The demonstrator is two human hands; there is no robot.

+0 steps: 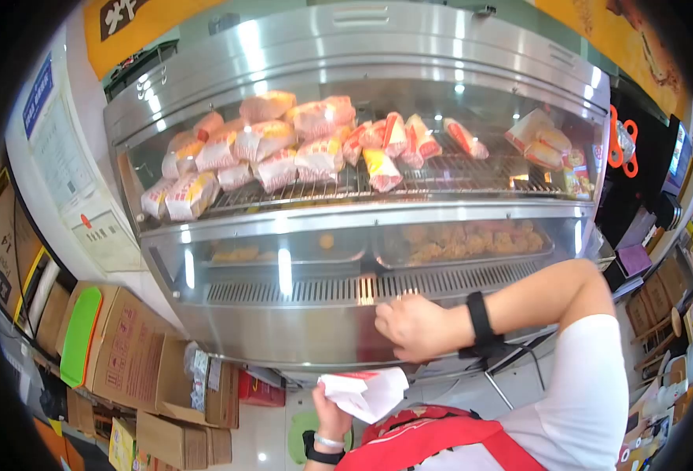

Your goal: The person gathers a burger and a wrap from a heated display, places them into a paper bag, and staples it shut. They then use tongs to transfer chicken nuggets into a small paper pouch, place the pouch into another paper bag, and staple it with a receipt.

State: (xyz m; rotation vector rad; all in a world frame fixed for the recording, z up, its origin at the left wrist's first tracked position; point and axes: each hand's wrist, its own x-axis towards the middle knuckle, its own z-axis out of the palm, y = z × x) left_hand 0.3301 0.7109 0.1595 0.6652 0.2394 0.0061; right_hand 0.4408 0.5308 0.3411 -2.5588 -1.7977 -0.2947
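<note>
My right hand (413,326) reaches in from the right, a black band on its wrist. Its fingers are curled against the lower front ledge of a steel warming cabinet (299,330), just under the slotted grate (323,290). Lower down, my left hand (327,408) holds a white paper bag with red print (366,392) in front of my red apron (440,443). Wrapped burgers and rolls (276,149) lie on the cabinet's upper wire rack. Fried pieces (456,239) fill trays on the shelf below.
Cardboard boxes (134,345) are stacked on the floor at the left, with a green tray (79,334) leaning on them. A till area with red scissors (621,145) and small items lies at the right. White wall with posted notices (71,173) stands left of the cabinet.
</note>
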